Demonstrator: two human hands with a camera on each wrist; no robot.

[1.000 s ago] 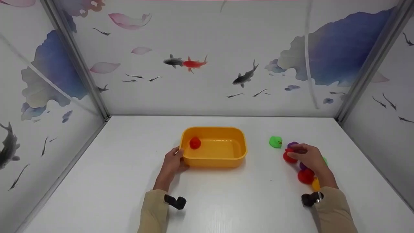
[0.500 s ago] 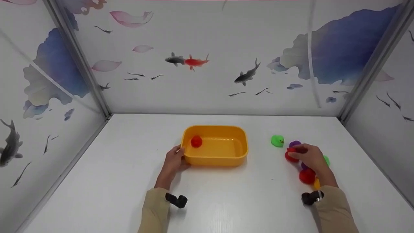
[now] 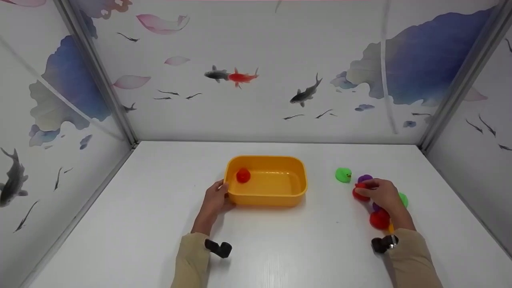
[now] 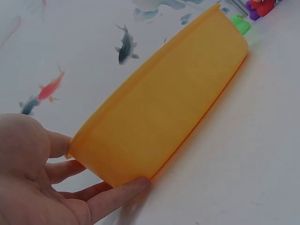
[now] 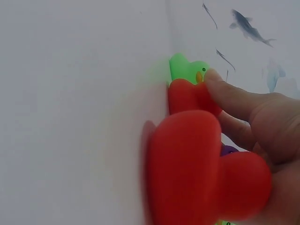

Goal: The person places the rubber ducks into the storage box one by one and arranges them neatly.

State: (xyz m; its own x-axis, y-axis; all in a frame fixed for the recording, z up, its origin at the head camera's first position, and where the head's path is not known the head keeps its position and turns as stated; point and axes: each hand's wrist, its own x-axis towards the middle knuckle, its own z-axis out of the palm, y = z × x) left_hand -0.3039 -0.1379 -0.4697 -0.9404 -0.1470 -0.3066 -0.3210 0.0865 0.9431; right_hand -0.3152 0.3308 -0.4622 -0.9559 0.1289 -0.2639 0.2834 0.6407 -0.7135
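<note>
A yellow plastic basin point(image 3: 266, 200) stands on the table, with a small round red toy point(image 3: 243, 175) in its left end. My left hand point(image 3: 214, 200) holds the basin's left end; in the left wrist view its fingers spread from the rim down to the base. At the right, my right hand point(image 3: 386, 196) pinches a red rubber duck point(image 3: 361, 193) between thumb and fingers, the duck still low at the table. Another red rubber duck point(image 5: 187, 164) looms close in the right wrist view, nearer the wrist.
A green rubber duck point(image 3: 343, 175) sits between basin and right hand. Purple ducks point(image 3: 365, 178), another green one point(image 3: 403, 198) and a yellow one point(image 3: 391, 228) cluster around the right hand, partly hidden. Printed panels wall in the white table point(image 3: 168, 180).
The head view has shifted slightly. Both hands stay nearly where they were, the left at the basin and the right at the red rubber duck.
</note>
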